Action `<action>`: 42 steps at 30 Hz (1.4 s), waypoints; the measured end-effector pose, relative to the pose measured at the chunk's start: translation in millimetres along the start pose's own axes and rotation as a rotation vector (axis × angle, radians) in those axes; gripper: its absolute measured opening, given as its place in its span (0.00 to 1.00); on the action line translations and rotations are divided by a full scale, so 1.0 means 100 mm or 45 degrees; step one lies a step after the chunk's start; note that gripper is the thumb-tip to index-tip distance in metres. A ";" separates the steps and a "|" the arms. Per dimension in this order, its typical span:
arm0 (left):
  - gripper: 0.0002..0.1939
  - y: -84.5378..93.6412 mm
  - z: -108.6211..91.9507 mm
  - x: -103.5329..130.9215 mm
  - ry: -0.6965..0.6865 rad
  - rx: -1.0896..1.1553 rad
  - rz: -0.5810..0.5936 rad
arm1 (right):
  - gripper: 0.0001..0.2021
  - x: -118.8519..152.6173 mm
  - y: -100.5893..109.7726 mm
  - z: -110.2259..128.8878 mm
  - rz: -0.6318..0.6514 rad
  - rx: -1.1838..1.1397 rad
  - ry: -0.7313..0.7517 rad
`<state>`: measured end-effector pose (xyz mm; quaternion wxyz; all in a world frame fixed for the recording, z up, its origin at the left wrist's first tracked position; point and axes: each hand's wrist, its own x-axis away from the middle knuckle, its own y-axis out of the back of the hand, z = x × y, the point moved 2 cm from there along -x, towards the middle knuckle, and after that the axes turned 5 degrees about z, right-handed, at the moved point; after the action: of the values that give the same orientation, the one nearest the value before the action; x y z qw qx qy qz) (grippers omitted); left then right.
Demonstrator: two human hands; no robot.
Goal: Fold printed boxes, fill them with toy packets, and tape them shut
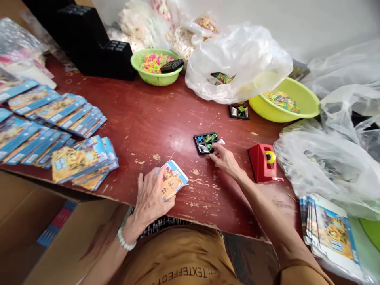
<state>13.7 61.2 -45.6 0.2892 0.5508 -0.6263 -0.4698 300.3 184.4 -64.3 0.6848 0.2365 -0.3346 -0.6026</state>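
Observation:
My left hand (154, 196) is closed around a small printed cardboard box (174, 180) in blue and sandy yellow, close to the table's front edge. My right hand (224, 158) has its fingers and thumb closed on the near right corner of a black compartment tray (200, 144). Small blue and green pieces and silvery packets lie in the tray's compartments, and a small white packet (221, 141) sticks out at its right side. My fingertips hide part of that corner.
Printed boxes (80, 154) lie in rows at the left. A red tape dispenser (258, 162), flattened boxes (334, 229) and plastic bags (320, 158) are at the right. Behind stand a green basin (157, 79), a yellow basin (276, 113), another black tray (239, 116) and stacked black trays (118, 63).

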 end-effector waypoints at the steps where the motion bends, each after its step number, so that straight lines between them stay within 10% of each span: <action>1: 0.45 0.02 -0.02 0.04 -0.004 0.038 -0.022 | 0.20 0.19 -0.05 0.03 0.005 -0.091 0.060; 6: 0.49 0.06 -0.15 0.19 -0.098 0.096 -0.096 | 0.25 0.95 -0.32 0.39 0.184 -0.597 0.218; 11: 0.52 -0.03 -0.15 0.20 -0.105 0.071 -0.019 | 0.26 1.13 -0.52 0.72 0.573 -0.830 0.292; 17: 0.54 -0.08 0.01 0.10 0.023 0.053 0.009 | 0.32 0.46 -0.16 0.65 0.482 -0.167 0.686; 22: 0.52 0.02 0.16 0.10 -0.018 0.257 -0.043 | 0.49 -0.07 0.12 0.51 0.367 0.571 0.625; 34: 0.52 0.04 0.35 0.06 -0.012 0.074 -0.065 | 0.27 0.06 0.22 0.30 0.323 0.257 0.678; 42: 0.52 -0.03 0.25 -0.03 -0.044 -0.163 0.030 | 0.14 -0.87 0.26 0.49 0.106 0.491 0.305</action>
<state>-6.3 71.4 -58.0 0.3187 0.5155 -0.6064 -0.5148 277.1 278.4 -28.0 0.6860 0.4188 -0.3693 -0.4665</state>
